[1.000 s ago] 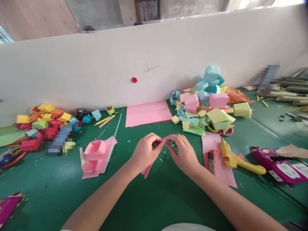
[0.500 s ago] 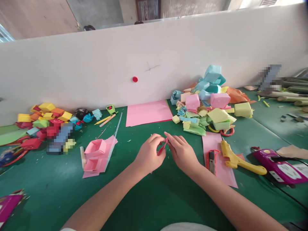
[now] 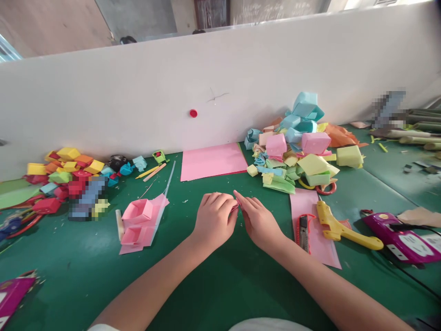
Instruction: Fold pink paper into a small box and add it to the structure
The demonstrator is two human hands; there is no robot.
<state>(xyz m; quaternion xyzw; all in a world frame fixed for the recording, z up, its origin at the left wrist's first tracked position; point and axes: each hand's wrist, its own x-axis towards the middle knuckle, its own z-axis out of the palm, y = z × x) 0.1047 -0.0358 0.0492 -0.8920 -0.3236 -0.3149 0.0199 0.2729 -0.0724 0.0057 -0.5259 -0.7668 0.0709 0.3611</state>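
Observation:
Between my two hands is a small folded piece of pink paper (image 3: 236, 205), mostly hidden by the fingers. My left hand (image 3: 216, 218) is closed on it, fingers bent over the top and thumb beneath. My right hand (image 3: 258, 218) pinches the same paper from the other side, its index finger pointing up at the edge. Both hands are just above the green table (image 3: 220, 285). To the left, an open pink paper box (image 3: 138, 211) and a smaller pink one (image 3: 132, 236) lie on a pink sheet. Behind the hands rests a flat pink sheet (image 3: 213, 162).
Folded paper pieces (image 3: 315, 142) pile up at back right; more small boxes (image 3: 69, 165) stand at back left. A box cutter (image 3: 303, 233) lies on pink paper beside a yellow glue gun (image 3: 341, 225) and a purple device (image 3: 401, 236). A white partition (image 3: 144, 92) borders the table.
My left fingers have curled further over the paper, so less of it shows. The right hand stays nearly in place, still pinching. Everything else lies as before.

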